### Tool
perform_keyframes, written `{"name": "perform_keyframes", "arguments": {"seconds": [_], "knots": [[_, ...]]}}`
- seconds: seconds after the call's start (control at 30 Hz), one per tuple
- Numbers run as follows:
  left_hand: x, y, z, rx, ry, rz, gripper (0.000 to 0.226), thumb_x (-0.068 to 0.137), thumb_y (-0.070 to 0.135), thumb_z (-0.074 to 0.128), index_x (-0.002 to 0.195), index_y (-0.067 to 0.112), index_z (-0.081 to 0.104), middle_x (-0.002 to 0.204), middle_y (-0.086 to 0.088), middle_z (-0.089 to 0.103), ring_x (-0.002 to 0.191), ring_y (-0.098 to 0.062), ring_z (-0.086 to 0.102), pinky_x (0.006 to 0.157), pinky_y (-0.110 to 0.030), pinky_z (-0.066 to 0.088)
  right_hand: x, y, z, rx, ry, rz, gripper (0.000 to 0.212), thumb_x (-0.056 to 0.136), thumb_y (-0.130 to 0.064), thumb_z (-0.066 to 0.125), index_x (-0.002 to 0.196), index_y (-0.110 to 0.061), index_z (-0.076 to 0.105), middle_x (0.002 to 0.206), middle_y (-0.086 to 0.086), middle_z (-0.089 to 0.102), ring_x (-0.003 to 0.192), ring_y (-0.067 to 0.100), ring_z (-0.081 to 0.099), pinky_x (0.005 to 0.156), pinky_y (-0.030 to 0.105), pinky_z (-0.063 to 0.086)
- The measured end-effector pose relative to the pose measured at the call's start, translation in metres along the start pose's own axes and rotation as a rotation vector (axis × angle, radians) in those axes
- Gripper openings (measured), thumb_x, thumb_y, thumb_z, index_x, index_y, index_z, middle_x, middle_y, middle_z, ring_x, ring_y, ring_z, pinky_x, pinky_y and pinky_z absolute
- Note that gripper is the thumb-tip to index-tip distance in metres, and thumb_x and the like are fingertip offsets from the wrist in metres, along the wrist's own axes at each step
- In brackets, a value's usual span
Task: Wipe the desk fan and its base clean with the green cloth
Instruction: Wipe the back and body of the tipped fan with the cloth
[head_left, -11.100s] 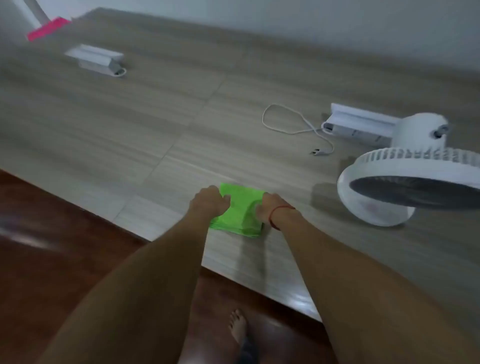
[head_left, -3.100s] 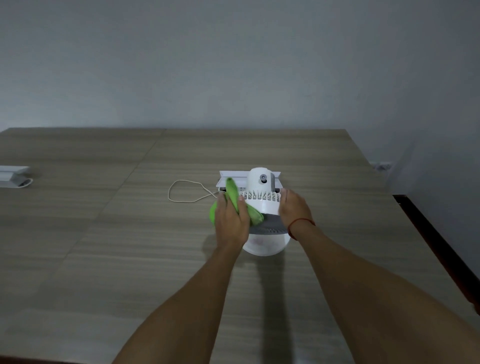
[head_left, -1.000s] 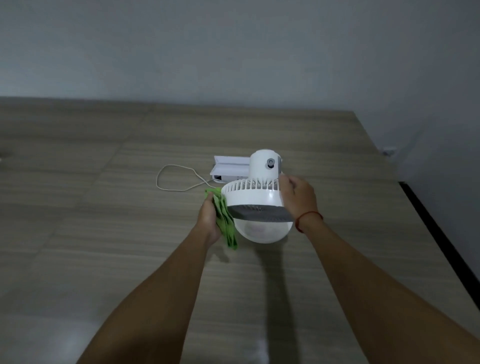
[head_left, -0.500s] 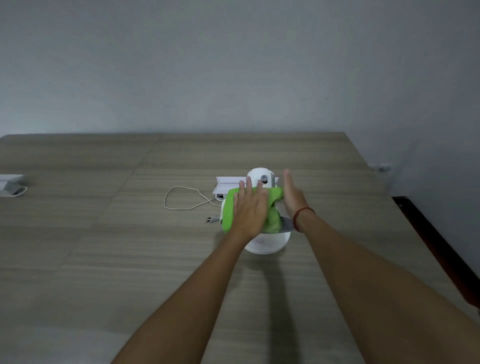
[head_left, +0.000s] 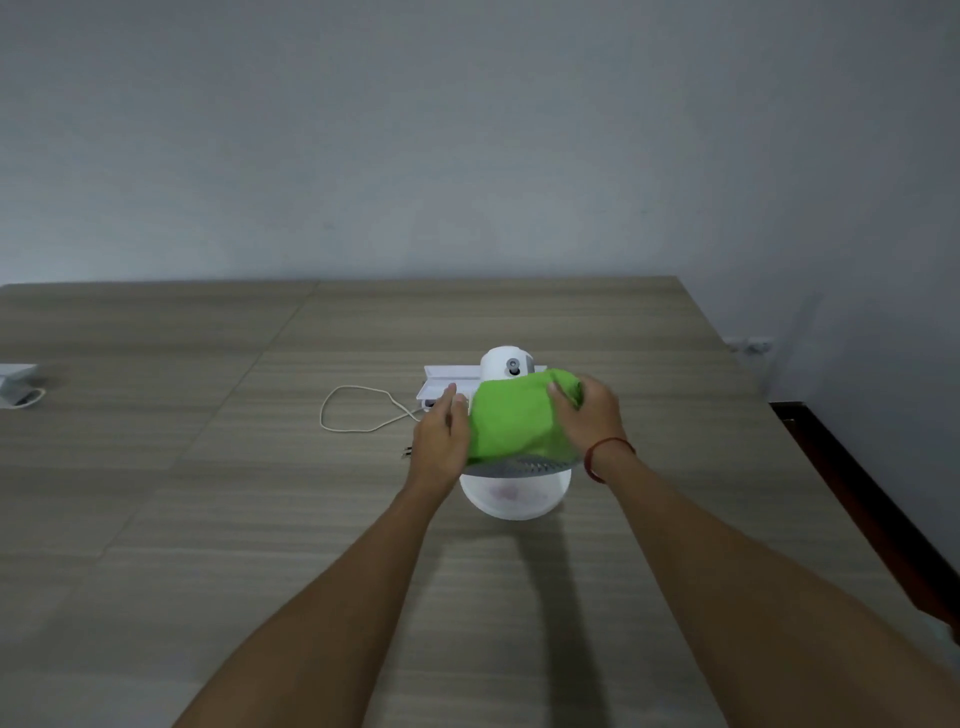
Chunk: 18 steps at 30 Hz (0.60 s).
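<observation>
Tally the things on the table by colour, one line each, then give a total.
White: 4, the desk fan, the flat box behind it, the cord, the item at the left edge.
Green: 1, the cloth draped over the fan head.
Total: 5

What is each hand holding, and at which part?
Right hand grips the green cloth at its right end, over the fan. Left hand rests at its left edge.

A bright green cloth (head_left: 511, 423) covers the white plastic desk fan (head_left: 514, 493), whose grille shows grey beneath it. The wide wooden desk (head_left: 208, 519) has a grey-brown streaked grain, and a thin white cord (head_left: 353, 410) loops on it to the left. A red string bracelet (head_left: 605, 457) circles the right wrist, and the far wall (head_left: 467, 130) is plain pale grey.
</observation>
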<state>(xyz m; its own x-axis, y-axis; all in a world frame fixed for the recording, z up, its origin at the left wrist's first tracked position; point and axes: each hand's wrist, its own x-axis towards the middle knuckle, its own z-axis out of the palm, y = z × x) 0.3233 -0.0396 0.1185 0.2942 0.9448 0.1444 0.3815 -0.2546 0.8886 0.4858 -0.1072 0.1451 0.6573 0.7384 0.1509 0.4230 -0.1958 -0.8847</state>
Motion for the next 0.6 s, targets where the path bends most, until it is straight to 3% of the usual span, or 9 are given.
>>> {"name": "perform_keyframes", "arguments": {"seconds": [0.07,0.2,0.27,0.33,0.4,0.5,0.6], "knots": [[0.001,-0.002,0.004,0.029,0.006,0.015,0.052,0.096,0.037,0.034,0.118,-0.002,0.06,0.125,-0.02,0.063,0.121,-0.033,0.056,0.101,-0.04,0.044,0.005,0.013,-0.007,-0.04,0.038,0.095,0.025,0.088,-0.012,0.061,0.106,0.005,0.066,0.106,0.026,0.068,0.092,0.026,0.061,0.088,0.037,0.048],[0.006,-0.002,0.012,0.031,0.06,-0.007,0.043,0.099,0.024,0.044,0.135,0.001,0.051,0.144,-0.014,0.05,0.14,-0.023,0.04,0.116,-0.035,0.031,-0.003,0.014,0.004,0.004,0.227,0.24,0.037,0.088,-0.008,0.057,0.124,-0.006,0.053,0.13,0.02,0.049,0.117,0.032,0.051,0.098,0.033,0.04],[0.01,-0.004,0.014,0.035,0.059,0.01,0.042,0.099,0.021,0.042,0.136,0.002,0.049,0.148,-0.014,0.045,0.142,-0.022,0.035,0.118,-0.034,0.027,-0.011,0.004,0.021,0.015,0.248,0.198,0.038,0.092,-0.022,0.053,0.129,-0.014,0.053,0.139,0.018,0.041,0.126,0.032,0.045,0.104,0.033,0.036],[0.013,-0.007,0.015,0.05,0.021,0.019,0.043,0.101,0.022,0.037,0.139,0.003,0.046,0.152,-0.014,0.039,0.146,-0.021,0.028,0.119,-0.033,0.023,-0.022,0.0,0.037,-0.143,0.12,0.121,0.051,0.089,-0.049,0.051,0.136,-0.029,0.049,0.155,0.01,0.025,0.141,0.03,0.028,0.114,0.04,0.025],[0.016,-0.01,0.013,0.061,0.004,-0.009,0.045,0.102,0.022,0.033,0.142,0.004,0.042,0.155,-0.014,0.032,0.148,-0.021,0.022,0.118,-0.031,0.018,-0.026,0.005,0.048,-0.296,0.026,0.038,0.063,0.082,-0.062,0.05,0.14,-0.039,0.039,0.16,0.0,0.015,0.145,0.029,0.016,0.116,0.047,0.019],[0.018,-0.018,0.01,0.074,-0.005,-0.021,0.046,0.102,0.023,0.031,0.144,0.005,0.038,0.157,-0.013,0.028,0.149,-0.021,0.019,0.118,-0.027,0.016,-0.017,0.013,0.05,-0.271,0.076,-0.03,0.051,0.087,-0.05,0.041,0.132,-0.028,0.054,0.153,-0.001,0.036,0.138,0.032,0.034,0.11,0.045,0.029],[0.017,-0.019,0.009,0.069,-0.028,-0.011,0.047,0.102,0.025,0.033,0.145,0.006,0.037,0.158,-0.012,0.026,0.149,-0.02,0.017,0.119,-0.029,0.015,-0.008,0.018,0.049,-0.066,0.169,-0.016,0.051,0.086,-0.037,0.037,0.122,-0.012,0.063,0.138,0.006,0.057,0.127,0.031,0.05,0.108,0.042,0.039]]}}
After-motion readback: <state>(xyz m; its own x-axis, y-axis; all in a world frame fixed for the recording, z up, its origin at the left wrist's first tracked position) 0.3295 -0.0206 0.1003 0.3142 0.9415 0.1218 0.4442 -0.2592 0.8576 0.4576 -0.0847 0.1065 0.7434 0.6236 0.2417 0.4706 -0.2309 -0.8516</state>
